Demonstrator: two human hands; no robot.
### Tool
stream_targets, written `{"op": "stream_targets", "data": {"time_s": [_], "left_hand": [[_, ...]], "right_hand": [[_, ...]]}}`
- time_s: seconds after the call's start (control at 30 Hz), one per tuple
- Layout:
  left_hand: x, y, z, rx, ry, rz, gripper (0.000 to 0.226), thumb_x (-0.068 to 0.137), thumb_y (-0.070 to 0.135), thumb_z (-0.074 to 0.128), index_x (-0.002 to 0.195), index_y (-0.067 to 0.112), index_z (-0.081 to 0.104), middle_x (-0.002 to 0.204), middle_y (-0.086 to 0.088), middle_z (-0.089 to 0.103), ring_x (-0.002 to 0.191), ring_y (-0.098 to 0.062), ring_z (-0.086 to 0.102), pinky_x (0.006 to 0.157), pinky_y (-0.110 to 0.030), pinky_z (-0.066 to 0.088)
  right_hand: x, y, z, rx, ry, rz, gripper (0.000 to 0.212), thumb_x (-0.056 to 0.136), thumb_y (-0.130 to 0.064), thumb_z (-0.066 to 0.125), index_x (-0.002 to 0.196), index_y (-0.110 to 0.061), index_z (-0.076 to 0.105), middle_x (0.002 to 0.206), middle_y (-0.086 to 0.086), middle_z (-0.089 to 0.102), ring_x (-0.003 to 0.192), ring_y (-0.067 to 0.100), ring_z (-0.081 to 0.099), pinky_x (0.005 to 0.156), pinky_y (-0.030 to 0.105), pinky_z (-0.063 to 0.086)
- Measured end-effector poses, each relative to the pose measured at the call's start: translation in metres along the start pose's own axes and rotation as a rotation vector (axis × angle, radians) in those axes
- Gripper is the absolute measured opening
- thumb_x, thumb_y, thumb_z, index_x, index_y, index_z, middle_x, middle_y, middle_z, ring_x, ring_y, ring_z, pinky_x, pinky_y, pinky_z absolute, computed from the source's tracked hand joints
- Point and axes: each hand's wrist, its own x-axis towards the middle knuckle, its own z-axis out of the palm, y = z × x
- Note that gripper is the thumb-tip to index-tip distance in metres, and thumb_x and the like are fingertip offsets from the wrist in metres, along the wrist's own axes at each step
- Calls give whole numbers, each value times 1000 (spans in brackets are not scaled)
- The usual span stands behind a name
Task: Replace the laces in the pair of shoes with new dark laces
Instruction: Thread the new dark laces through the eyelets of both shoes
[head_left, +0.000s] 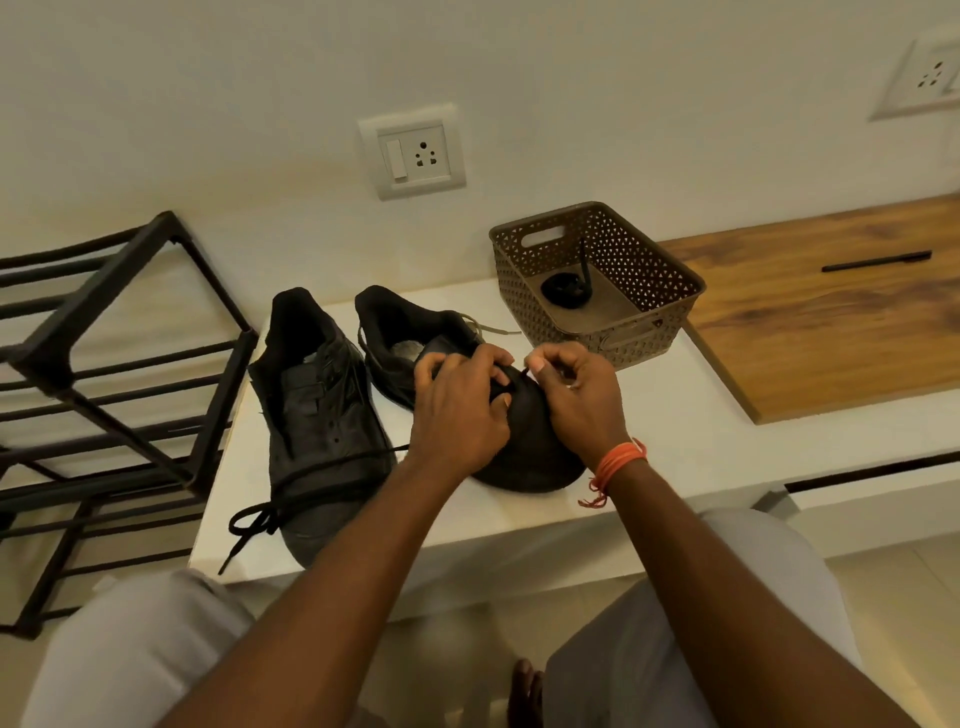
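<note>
Head view, looking down on a white ledge (675, 415) where 2 black shoes sit side by side. The right shoe (524, 447) is under both hands: the left hand (460, 410) curls over its upper, fingers bent around the eyelet area and thumb pressed on the side, while the right hand (576, 395) pinches the tip of a dark lace (525, 372) between thumb and forefinger, just above the shoe's tongue and right beside the left fingertips. An old pale lace (488, 328) trails out behind that shoe toward the basket. The left shoe (319, 415) rests apart from both hands, a dark lace (291, 493) running across its toe and spilling loose over the ledge's front edge. The brown perforated basket (649, 291) stands behind the right hand, with a coiled dark lace (566, 288) inside. A black metal rack (104, 364) stands left of the ledge.
</note>
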Motion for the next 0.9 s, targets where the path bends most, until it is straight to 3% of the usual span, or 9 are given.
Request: {"op": "stream_targets", "data": {"time_s": [0.17, 0.23, 0.27, 0.4, 0.53, 0.63, 0.73, 0.83, 0.9], "left_hand": [[8, -23, -30, -60, -186, 136, 28, 67, 19, 56, 94, 27, 60, 81, 13, 64, 95, -6, 59, 118, -31, -10], [7, -31, -43, -45, -271, 181, 24, 68, 28, 53, 91, 30, 59, 83, 11, 65, 96, -7, 60, 120, -39, -11], [8, -32, -48, -1, -290, 215, 20, 71, 36, 54, 91, 30, 57, 85, 10, 65, 100, -8, 60, 119, -42, -12], [-11, -32, -55, 381, -267, 258, 78, 63, 92, 39, 108, 29, 52, 115, 4, 58, 128, -20, 42, 112, -48, -23], [-24, -32, -58, 286, -303, 147, 75, 63, 87, 51, 117, 35, 45, 134, 6, 50, 144, -24, 18, 113, -57, -14], [-23, -37, -60, 237, -324, 125, 71, 67, 80, 58, 123, 38, 43, 143, 7, 44, 148, -25, 5, 113, -60, -14], [-27, -42, -56, 205, -353, 126, 74, 73, 74, 58, 137, 43, 36, 153, 4, 29, 148, -25, -7, 115, -57, -12], [-33, -44, -50, 173, -401, 145, 74, 81, 68, 55, 146, 46, 28, 159, 5, 19, 147, -22, -15, 116, -49, -10], [-33, -46, -51, 125, -418, 137, 72, 80, 66, 58, 145, 45, 33, 158, 6, 25, 147, -18, -16, 117, -44, -9]], "right_hand": [[-21, -21, -12, 549, -173, 176, 18, 101, -10, 42, 98, 0, 56, 94, 10, 70, 97, 18, 67, 91, 32, 52], [-36, -29, -18, 874, -294, 269, 17, 101, -8, 36, 91, -5, 49, 81, 12, 63, 88, 26, 64, 95, 39, 52], [-38, -30, -20, 861, -330, 270, 18, 101, -6, 35, 86, -6, 46, 72, 11, 54, 77, 23, 60, 93, 40, 53], [-48, -34, -19, 97, -447, 77, 18, 97, 1, 40, 86, -9, 49, 70, 5, 46, 60, 7, 48, 75, 29, 54], [-47, -43, -25, -336, -581, 46, 17, 98, -11, 44, 84, -14, 53, 77, -3, 54, 70, 11, 51, 73, 35, 49], [-43, -42, -42, -775, -787, 185, 16, 95, -10, 44, 86, -13, 57, 85, 1, 58, 71, 12, 49, 65, 27, 38], [-45, -32, -53, -832, -733, 313, 15, 97, -13, 44, 92, -12, 58, 86, 1, 59, 69, 11, 50, 60, 23, 37], [-45, -34, -35, -710, -438, 168, 28, 98, -43, 47, 98, -16, 54, 87, 5, 63, 77, 20, 58, 68, 31, 44], [-44, -37, -12, -705, -418, 51, 39, 94, -54, 47, 100, -16, 51, 81, 2, 61, 77, 23, 58, 67, 35, 44]]}}
